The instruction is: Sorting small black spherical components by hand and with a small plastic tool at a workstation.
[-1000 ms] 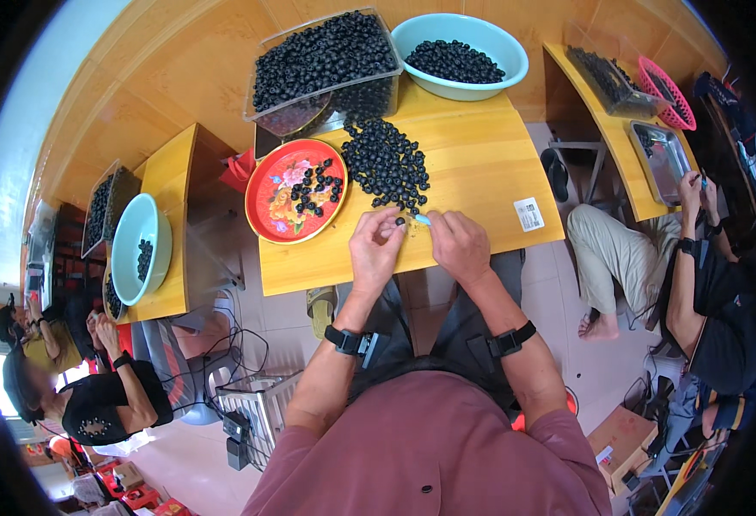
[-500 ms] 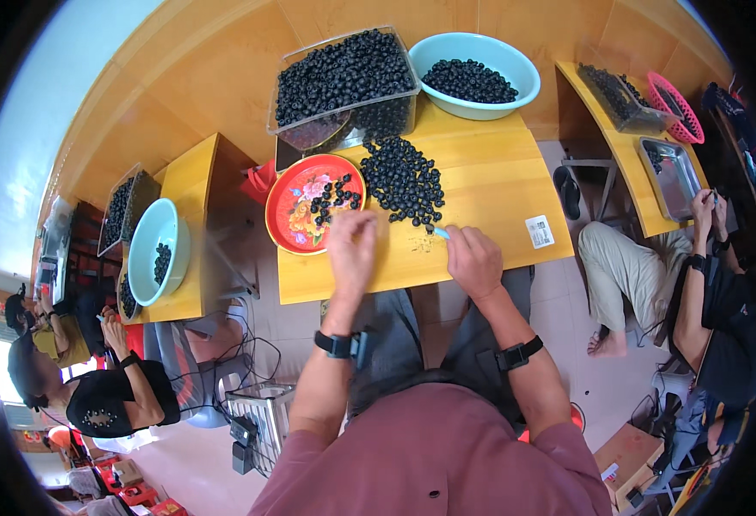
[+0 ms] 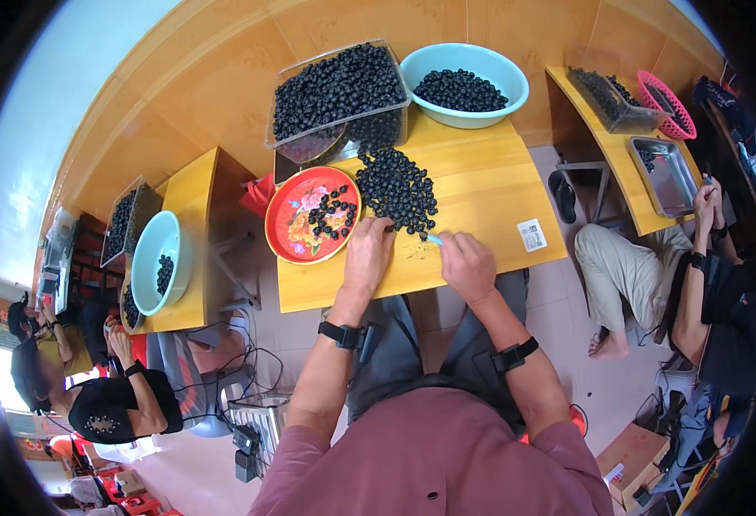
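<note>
My left hand (image 3: 369,255) is closed at the near edge of a pile of small black round pieces (image 3: 395,189), like berries or beads. A dark round piece (image 3: 389,227) shows at its fingertips. To its right, my right hand (image 3: 469,265) is closed around a slim light-blue tool (image 3: 435,240). The tool's tip points left toward the pile, and its kind is too small to make out. Left of the pile is a red floral tray (image 3: 285,245) with several of the black pieces on it.
Behind the pile stand a clear plastic bin (image 3: 335,123) and a pale-blue basin (image 3: 516,90), both holding black pieces. A white label (image 3: 532,235) lies on the yellow table (image 3: 481,185). Other people work at tables (image 3: 190,249) to the left and right.
My left hand has moved right and slightly down from beside the tray to the pile's near edge. My right hand stays near its place, still holding the blue tool.
</note>
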Motion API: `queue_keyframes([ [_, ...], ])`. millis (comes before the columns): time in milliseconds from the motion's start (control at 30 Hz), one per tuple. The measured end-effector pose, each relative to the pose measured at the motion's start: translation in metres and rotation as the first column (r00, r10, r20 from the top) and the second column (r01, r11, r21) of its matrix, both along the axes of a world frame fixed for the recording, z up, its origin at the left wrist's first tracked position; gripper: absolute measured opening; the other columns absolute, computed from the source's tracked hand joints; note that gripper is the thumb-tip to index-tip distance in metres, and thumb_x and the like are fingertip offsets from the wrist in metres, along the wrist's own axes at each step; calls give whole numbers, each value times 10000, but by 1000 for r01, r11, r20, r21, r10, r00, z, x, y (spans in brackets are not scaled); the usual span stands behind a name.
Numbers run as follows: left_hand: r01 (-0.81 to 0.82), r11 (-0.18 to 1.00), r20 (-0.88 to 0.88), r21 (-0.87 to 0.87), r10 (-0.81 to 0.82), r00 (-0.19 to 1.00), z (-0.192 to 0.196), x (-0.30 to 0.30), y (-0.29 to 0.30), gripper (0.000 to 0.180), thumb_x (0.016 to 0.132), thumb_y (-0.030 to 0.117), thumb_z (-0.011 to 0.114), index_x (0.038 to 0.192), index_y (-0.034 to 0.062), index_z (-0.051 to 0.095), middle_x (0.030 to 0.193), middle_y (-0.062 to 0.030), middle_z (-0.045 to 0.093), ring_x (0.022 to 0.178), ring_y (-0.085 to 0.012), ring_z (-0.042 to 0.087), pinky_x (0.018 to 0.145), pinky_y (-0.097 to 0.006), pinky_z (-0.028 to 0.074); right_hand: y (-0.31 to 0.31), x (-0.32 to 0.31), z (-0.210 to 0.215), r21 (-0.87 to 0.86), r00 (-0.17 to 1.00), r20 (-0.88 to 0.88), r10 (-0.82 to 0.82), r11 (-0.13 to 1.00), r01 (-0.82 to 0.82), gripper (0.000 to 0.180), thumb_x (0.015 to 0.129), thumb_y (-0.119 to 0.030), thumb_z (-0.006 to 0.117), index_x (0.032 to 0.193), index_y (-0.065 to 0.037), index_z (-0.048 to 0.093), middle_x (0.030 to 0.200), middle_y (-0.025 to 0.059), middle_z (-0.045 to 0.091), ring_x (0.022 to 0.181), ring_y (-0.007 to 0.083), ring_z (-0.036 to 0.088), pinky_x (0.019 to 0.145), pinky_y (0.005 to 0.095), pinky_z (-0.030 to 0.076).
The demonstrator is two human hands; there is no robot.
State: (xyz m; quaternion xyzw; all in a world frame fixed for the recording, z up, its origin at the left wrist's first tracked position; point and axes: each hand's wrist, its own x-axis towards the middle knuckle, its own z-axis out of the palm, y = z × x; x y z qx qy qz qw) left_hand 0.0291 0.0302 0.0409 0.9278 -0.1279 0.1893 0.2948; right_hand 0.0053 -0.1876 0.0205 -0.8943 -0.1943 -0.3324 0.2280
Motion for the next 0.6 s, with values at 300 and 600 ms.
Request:
queue_keyframes([
  [300,4,1000,-12,-9,-4,1000,-2,5,-2,218,885,35,757,1096,2,716,953,-182,680,879,-359,675,801,-435,553,0,-1,1,30,1000,-6,11,999,-11,85,898,-94,673,972,-63,702,772,70,581,726,254,640,641,396,539],
  [600,-199,757,-286,-623,17,958,-20,-24,-34,174,924,51,772,1088,-7,770,962,-63,694,809,-110,681,751,-264,564,0,0,-1,24,1000,-10,2,1000,-2,98,897,-96,687,986,-62,706,785,64,590,743,248,645,646,392,537],
])
